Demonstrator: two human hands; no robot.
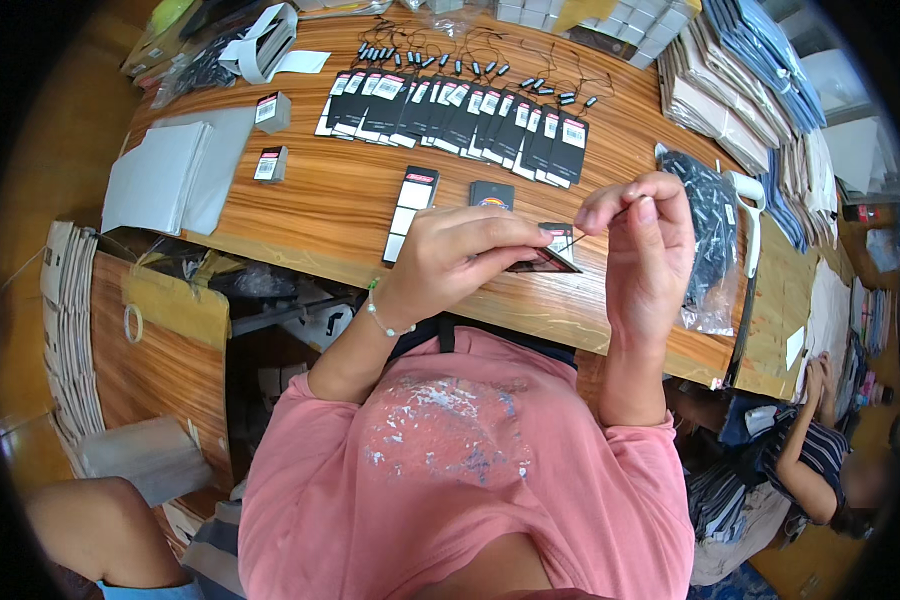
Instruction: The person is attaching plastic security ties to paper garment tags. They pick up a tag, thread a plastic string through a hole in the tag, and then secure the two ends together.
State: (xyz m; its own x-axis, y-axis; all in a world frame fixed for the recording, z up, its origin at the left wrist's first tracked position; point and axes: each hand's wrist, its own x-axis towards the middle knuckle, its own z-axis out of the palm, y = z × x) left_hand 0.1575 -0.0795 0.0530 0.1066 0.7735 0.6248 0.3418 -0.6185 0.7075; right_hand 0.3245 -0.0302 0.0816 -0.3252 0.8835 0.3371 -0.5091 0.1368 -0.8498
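My left hand (460, 248), with a beaded bracelet at the wrist, pinches a dark hang tag (548, 262) by its edge above the front of the table. Just to its right, my right hand (648, 235) is raised, its thumb and fingertips closed on a thin black string (580, 238). The string runs down toward the tag; whether it passes through it I cannot tell. Beyond my left hand lie a tall card with white labels (410, 205) and a black card with a round coloured print (492, 194). A white-labelled piece (558, 238) lies partly hidden behind the held tag.
Farther back, a fanned row of black hang tags (460, 115) trails strings. Two small label stacks (272, 112) and white sheets (160, 175) lie left. A bag of black strings (700, 230), a white tape dispenser (753, 215) and folded garments (715, 95) are right. Another person (810, 455) sits at far right.
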